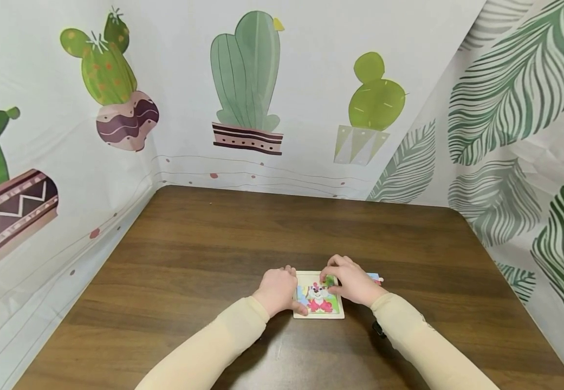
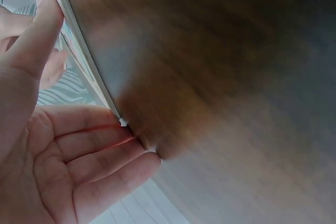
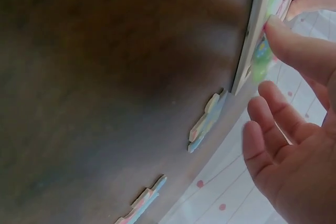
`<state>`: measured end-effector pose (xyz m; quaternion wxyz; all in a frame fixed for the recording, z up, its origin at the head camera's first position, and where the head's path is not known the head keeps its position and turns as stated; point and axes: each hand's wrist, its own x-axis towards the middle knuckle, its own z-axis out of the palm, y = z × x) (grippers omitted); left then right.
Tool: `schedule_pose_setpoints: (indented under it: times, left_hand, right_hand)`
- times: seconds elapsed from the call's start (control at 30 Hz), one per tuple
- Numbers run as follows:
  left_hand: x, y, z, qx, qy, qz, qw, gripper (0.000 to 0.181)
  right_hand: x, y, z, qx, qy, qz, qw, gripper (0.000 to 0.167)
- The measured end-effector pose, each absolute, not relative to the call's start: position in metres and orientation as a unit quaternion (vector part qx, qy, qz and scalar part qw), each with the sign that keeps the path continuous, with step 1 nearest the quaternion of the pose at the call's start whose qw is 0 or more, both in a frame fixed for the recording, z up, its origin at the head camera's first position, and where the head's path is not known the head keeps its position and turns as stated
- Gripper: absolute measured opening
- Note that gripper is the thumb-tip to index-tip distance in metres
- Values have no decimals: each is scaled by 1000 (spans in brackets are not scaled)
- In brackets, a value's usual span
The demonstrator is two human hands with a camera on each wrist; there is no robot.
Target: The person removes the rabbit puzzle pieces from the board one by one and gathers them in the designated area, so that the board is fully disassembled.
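Observation:
A small square jigsaw puzzle in a pale tray [image 1: 319, 317] lies on the table, its picture showing a white and pink cartoon animal. My left hand [image 1: 278, 291] holds the tray's left side. Its thumb [image 2: 48, 11] lies over the rim near one corner, and the other fingers reach past the far left corner. Over the upper right of the puzzle, my right hand [image 1: 352, 280] pinches a green puzzle piece [image 3: 261, 56] between thumb and forefinger; its other fingers are loosely bent. The fingers partly cover the piece, and I cannot tell whether it is seated.
Just right of my right hand are loose puzzle pieces [image 1: 374, 278]; the right wrist view shows one piece [image 3: 207, 121] near the tray and another piece [image 3: 142, 203] farther off. The brown wooden table [image 1: 203, 233] meets cloth printed with cacti and leaves at the back and sides.

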<state>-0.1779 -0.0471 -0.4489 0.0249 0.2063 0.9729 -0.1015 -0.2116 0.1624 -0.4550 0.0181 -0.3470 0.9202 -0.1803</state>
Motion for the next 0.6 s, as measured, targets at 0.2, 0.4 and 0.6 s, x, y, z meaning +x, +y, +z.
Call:
schedule_pose_setpoints:
  times: [0.2, 0.4, 0.6]
  left_hand:
    - [-177, -47, -449, 207, 973, -96, 24, 106]
    - [-176, -47, -448, 208, 973, -93, 23, 106]
    - [-176, -47, -448, 205, 974, -94, 19, 106]
  right_hand:
    - [-211, 164, -456, -350, 918, -184, 19, 22]
    - [-212, 166, -458, -348, 917, -195, -1, 36]
    - [-218, 165, -462, -328, 919, -217, -41, 22]
